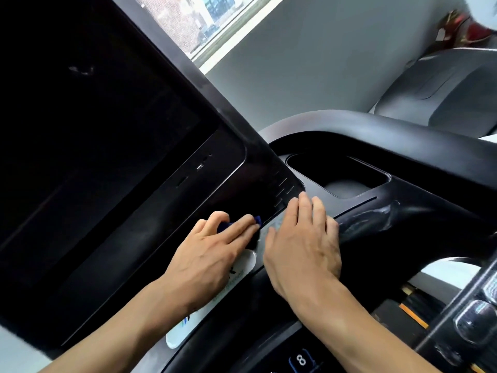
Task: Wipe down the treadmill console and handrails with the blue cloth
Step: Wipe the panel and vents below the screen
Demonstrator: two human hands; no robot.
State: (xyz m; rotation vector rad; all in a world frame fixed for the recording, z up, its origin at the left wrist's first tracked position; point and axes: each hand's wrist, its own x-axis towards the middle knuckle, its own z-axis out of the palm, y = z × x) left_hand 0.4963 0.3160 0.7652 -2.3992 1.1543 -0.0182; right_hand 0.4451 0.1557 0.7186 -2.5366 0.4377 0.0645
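Two bare forearms entered from the lower edge, nearest the camera, and crossed upward onto the console (150, 238). Between the forearms, at the bottom edge, a key (301, 359) marked "8" showed.

Left hand (207, 254): knuckles up, fingers curled over the cloth (236, 224), pressing it against the console's lower bezel. Only a small dark-blue bit of the cloth showed, at the fingertips and between the fingers; the rest was hidden under the hand. Grasping the cloth.

Right hand (304, 246): just beside the left hand, not touching it as far as could be seen. Fingers straight and close together, laid flat on the console surface, holding nothing. Fingertips lay just short of the vent slits (283, 188).

A white sticker (215, 305) with printed marks ran under the left wrist and between the two hands; print too blurred to read.

Screen (88, 146): dark, off, filling the area up and left of the left hand. Faint smear visible near its upper part.

Beyond the right fingertips: a recessed tray (338, 175) in the black housing. Right of the right hand: a glossy black handrail (419, 222) with pale reflections on it. Further right, past the right forearm, a row of dark buttons (473, 319), blurred.

Behind the console: pale wall (322, 63), a window (204, 20) above the hands, and a grey machine housing (443, 95) at far right.
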